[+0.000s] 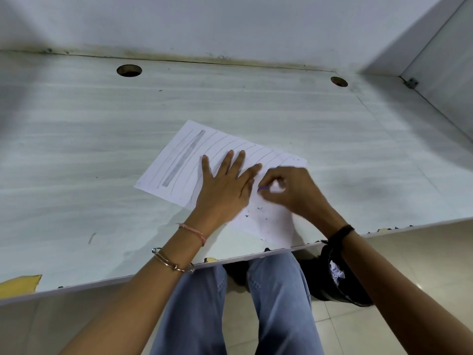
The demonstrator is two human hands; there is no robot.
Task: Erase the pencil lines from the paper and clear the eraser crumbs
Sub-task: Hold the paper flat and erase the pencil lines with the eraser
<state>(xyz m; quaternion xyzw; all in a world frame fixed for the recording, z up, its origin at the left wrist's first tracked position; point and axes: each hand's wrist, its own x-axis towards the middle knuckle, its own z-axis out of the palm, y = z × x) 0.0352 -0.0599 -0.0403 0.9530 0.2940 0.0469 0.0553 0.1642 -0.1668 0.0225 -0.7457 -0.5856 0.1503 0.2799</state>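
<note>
1. The paper [220, 144] lies slanted near the front edge of the table [102, 149]; pencil lines [176, 160] cover its left part.
2. The right hand [289, 193] pinches the purple eraser [263, 188] against the sheet, fingers curled around it.
3. The left hand [225, 185] presses flat, fingers spread, probably to stop the sheet sliding.
4. Crumbs [259, 208] lie near the front corner; a black bin [335, 285] stands below.

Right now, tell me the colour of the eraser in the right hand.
Purple; the eraser peeks from the right hand in the head view.
</note>
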